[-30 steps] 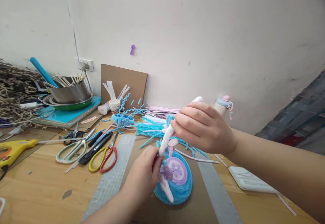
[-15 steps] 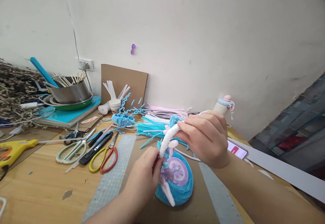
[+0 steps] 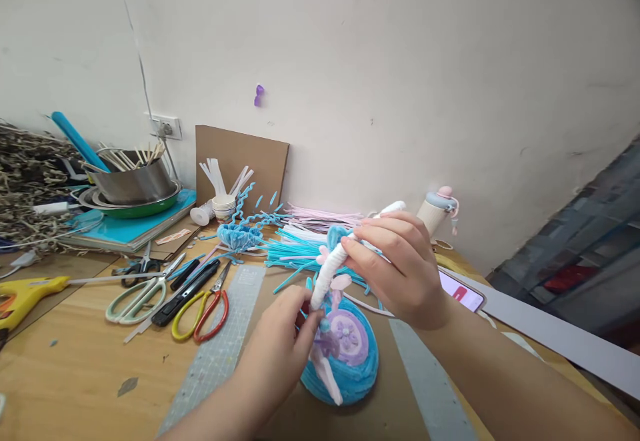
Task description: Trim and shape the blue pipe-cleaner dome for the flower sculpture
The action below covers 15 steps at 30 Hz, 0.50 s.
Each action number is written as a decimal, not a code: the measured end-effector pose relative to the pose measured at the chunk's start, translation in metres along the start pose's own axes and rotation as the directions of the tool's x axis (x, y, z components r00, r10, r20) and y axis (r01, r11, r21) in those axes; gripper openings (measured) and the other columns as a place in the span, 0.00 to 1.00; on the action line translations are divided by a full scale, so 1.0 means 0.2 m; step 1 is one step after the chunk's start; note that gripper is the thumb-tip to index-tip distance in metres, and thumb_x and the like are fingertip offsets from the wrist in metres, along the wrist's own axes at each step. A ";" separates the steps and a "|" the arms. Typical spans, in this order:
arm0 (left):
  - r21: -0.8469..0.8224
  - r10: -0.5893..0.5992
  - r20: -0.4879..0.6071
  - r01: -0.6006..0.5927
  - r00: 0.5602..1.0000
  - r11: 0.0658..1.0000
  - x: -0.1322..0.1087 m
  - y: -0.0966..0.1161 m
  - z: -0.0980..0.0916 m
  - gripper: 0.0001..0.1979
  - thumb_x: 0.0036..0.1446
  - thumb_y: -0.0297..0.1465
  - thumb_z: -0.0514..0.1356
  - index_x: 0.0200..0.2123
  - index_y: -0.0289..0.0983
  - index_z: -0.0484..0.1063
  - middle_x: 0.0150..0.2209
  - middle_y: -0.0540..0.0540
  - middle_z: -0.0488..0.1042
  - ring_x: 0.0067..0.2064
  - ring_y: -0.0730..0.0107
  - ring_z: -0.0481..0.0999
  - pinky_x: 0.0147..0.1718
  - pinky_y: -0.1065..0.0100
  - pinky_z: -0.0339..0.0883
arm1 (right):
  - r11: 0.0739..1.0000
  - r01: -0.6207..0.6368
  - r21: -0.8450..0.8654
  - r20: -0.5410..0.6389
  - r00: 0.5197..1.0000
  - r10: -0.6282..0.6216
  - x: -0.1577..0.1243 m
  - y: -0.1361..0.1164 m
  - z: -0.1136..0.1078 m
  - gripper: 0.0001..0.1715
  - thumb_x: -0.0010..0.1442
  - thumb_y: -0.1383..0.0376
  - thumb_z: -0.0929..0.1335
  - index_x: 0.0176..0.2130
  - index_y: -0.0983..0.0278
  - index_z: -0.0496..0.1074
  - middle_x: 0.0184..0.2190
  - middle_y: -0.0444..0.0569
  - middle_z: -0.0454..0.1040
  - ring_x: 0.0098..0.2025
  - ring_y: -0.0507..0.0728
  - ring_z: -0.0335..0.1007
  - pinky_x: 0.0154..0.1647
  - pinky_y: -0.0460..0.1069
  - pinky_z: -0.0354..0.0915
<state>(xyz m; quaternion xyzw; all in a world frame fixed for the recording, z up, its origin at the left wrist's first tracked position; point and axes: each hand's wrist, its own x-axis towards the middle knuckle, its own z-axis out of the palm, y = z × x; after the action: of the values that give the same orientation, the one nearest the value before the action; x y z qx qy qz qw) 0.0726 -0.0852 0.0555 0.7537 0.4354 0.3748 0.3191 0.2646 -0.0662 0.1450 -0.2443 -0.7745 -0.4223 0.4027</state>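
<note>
Bounding the work at the back was the pale wall [image 3: 450,108], w/ a bundle of blue strips [image 3: 293,249] in front of it, so room that way looked tight. On the R, a phone [image 3: 461,293] sat nr the wrist, partly hidden by it, w/ a cream bottle [image 3: 434,216] farther back; on the L, red-and-yellow scissors [image 3: 218,286] lay nr the edge of the grey mat [image 3: 215,354], & a broad stretch of wood tabletop [image 3: 90,374] ran toward the front. Btwn the hands, a white wrapped rod [image 3: 327,278] slanted up to the R, slightly bent: the L hand [image 3: 280,338] pinched its lower end, the R hand [image 3: 405,271] closed round its upper part, tip poking out beyond. Below, a round blue piece [image 3: 364,380] rested on the brown board [image 3: 400,408], partly covered by L fingers; couldn't tell if the rod joined it.
</note>
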 end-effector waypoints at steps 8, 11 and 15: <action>-0.085 0.053 -0.144 -0.065 0.988 0.994 0.10 0.17 -0.09 0.07 0.59 0.34 0.54 0.35 0.38 0.68 0.29 0.49 0.72 0.27 0.72 0.70 0.25 0.70 0.63 | 0.995 0.094 0.018 0.052 0.994 -0.095 0.07 -0.01 -0.03 0.09 0.55 0.75 0.69 0.39 0.67 0.73 0.36 0.53 0.76 0.46 0.59 0.70 0.51 0.58 0.68; -0.029 0.079 -0.126 -0.083 0.989 0.996 0.14 0.21 -0.11 0.05 0.57 0.32 0.56 0.33 0.38 0.69 0.27 0.51 0.72 0.26 0.73 0.69 0.23 0.72 0.60 | 0.995 0.100 0.002 0.080 0.992 -0.100 0.09 -0.01 -0.05 0.09 0.57 0.74 0.68 0.39 0.65 0.72 0.37 0.51 0.76 0.47 0.58 0.70 0.52 0.56 0.67; -0.002 0.088 -0.128 -0.089 0.988 0.996 0.14 0.23 -0.12 0.04 0.56 0.31 0.57 0.30 0.38 0.69 0.24 0.53 0.70 0.24 0.75 0.68 0.22 0.73 0.59 | 0.995 0.067 -0.079 0.055 0.997 -0.062 0.09 -0.02 -0.05 0.09 0.57 0.72 0.69 0.39 0.61 0.72 0.39 0.48 0.77 0.48 0.55 0.70 0.57 0.56 0.63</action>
<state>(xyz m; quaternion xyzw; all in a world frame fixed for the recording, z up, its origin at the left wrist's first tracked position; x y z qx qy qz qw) 0.0814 -0.0753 0.1126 0.7456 0.4197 0.4375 0.2766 0.2563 -0.0758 0.1608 -0.2463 -0.7746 -0.4595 0.3580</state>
